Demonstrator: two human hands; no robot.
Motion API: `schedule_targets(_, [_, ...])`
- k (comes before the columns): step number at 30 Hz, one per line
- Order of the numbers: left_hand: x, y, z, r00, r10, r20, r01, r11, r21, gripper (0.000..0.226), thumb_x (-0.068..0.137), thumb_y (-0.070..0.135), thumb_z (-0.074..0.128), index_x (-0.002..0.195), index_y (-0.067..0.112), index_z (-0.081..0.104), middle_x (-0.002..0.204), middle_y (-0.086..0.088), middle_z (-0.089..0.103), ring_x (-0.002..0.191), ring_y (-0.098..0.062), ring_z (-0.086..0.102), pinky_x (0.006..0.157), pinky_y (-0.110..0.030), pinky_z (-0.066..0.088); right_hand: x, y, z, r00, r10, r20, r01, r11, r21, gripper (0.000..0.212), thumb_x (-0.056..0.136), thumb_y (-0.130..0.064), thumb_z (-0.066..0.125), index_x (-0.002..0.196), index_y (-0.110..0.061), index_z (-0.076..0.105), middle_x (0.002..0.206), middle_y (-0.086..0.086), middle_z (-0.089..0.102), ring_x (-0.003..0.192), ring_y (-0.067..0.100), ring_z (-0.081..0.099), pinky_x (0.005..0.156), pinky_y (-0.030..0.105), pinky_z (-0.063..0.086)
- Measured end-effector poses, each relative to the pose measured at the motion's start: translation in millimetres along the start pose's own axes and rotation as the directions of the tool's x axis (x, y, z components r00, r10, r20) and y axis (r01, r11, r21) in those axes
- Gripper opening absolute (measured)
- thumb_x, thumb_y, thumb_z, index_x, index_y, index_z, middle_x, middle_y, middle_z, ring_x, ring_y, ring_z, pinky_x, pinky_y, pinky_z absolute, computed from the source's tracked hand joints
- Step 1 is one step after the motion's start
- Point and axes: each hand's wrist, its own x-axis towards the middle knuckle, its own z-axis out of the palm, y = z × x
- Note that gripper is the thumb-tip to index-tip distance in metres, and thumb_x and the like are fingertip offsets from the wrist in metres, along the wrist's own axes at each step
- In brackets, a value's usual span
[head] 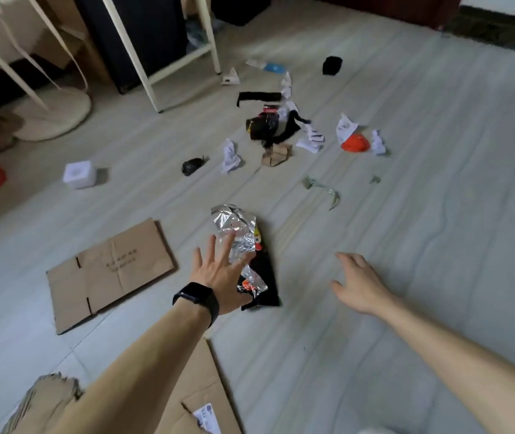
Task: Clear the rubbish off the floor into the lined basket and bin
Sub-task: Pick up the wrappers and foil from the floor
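Floor [406,220]: rubbish largely uncollected, including foil wrapper [234,223], flattened cardboard [109,270] and crumpled papers [230,156]. My left hand [218,272] spread over the wrapper, right hand [359,285] relaxed, both empty. Basket, bin: unseen.

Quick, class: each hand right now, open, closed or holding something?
Left hand: open, fingers spread over the foil wrapper, holding nothing.
Right hand: open, holding nothing.

Faint print on flattened cardboard [109,270], shipping label [206,418] on nearer cardboard [201,377], neither legible
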Motion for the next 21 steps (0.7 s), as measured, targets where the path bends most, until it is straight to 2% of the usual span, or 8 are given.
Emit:
schedule_targets(4, [61.5,10.1,25.8,0.997,0.076,-0.023,-0.075,0.997,0.01,0.108,0.065,0.076,0.065,0.149,0.053,0.001,0.154,-0.002,-0.039,0.141,-0.044,-0.029,0.111,-0.068,-0.005,64.3,3.7,12.9,0.999,0.035,0.004,-0.035,0.998,-0.061,0.071,0.093,-0.029,0.059,0.154,-0.015,0.025,0.162,0.016,0.009,0.146,0.036,0.023,0.118,0.036,0.024])
schedule_targets(7, [100.6,6.3,31.7,0.998,0.05,0.044,-0.05,0.999,-0.003,0.121,0.053,0.083,0.067,0.148,0.055,-0.003,0.148,-0.004,-0.047,0.136,-0.048,-0.036,0.104,-0.075,-0.009,116.5,-3.3,-4.3,0.998,0.027,-0.062,-0.033,0.995,-0.095,0.072,0.093,-0.03,0.059,0.154,-0.024,0.022,0.163,0.014,-0.001,0.141,0.044,0.022,0.116,0.041,0.026])
schedule_targets(9, [118.0,-0.7,35.6,0.989,0.025,0.146,-0.021,0.999,-0.035,0.121,0.048,0.082,0.071,0.147,0.056,0.007,0.148,-0.003,-0.048,0.136,-0.051,-0.033,0.102,-0.079,-0.005,154.9,-11.1,-22.2,0.994,0.034,-0.099,-0.044,0.994,-0.096,0.073,0.094,-0.036,0.058,0.155,-0.028,0.019,0.163,0.012,-0.003,0.14,0.046,0.022,0.115,0.045,0.028])
schedule_targets(11, [131.1,-7.9,43.4,0.978,0.033,0.208,-0.008,0.993,-0.117,0.115,0.048,0.073,0.079,0.144,0.056,0.017,0.154,-0.002,-0.037,0.14,-0.054,-0.022,0.108,-0.076,0.012,196.7,-18.4,-39.0,0.99,0.08,-0.115,-0.087,0.994,-0.058,0.076,0.095,-0.044,0.055,0.157,-0.027,0.014,0.164,0.012,-0.002,0.142,0.047,0.021,0.116,0.047,0.026])
schedule_targets(14, [138.9,-13.2,49.8,0.97,0.058,0.235,0.004,0.966,-0.257,0.111,0.05,0.06,0.086,0.141,0.045,0.024,0.16,0.002,-0.017,0.141,-0.052,-0.019,0.106,-0.065,0.034,238.1,-25.2,-48.2,0.966,0.214,-0.143,-0.223,0.974,-0.048,0.076,0.094,-0.06,0.045,0.156,-0.027,0.016,0.158,0.02,0.018,0.14,0.043,0.029,0.112,0.048,0.03])
schedule_targets(16, [144.7,-14.7,47.4,0.968,0.043,0.247,0.024,0.965,-0.263,0.108,0.056,0.054,0.087,0.145,0.038,0.027,0.162,0.004,-0.009,0.144,-0.049,-0.014,0.106,-0.059,0.039,244.2,-27.6,-44.5,0.94,0.252,-0.232,-0.272,0.96,-0.061,0.058,0.094,-0.056,0.048,0.143,-0.026,0.041,0.138,0.021,0.039,0.123,0.044,0.047,0.1,0.046,0.042])
schedule_targets(19, [149.8,-17.8,41.3,0.962,0.017,0.274,0.041,0.978,-0.204,0.1,0.065,0.051,0.084,0.147,0.03,0.031,0.163,0.003,-0.004,0.145,-0.048,-0.001,0.112,-0.052,0.034,234.5,-37.7,-27.2,0.931,0.102,-0.35,-0.103,0.995,0.016,0.024,0.098,-0.033,0.054,0.114,-0.016,0.06,0.116,0.018,0.053,0.101,0.041,0.059,0.084,0.043,0.049])
schedule_targets(21, [152.4,-16.9,37.0,0.961,0.019,0.275,0.025,0.987,-0.156,0.093,0.069,0.052,0.081,0.145,0.028,0.034,0.163,0.001,-0.003,0.144,-0.047,0.005,0.114,-0.048,0.03,227.2,-33.9,-19.7,0.93,0.033,-0.366,-0.025,0.999,0.028,0.017,0.097,-0.029,0.056,0.104,-0.017,0.065,0.107,0.014,0.062,0.097,0.038,0.062,0.077,0.041,0.048])
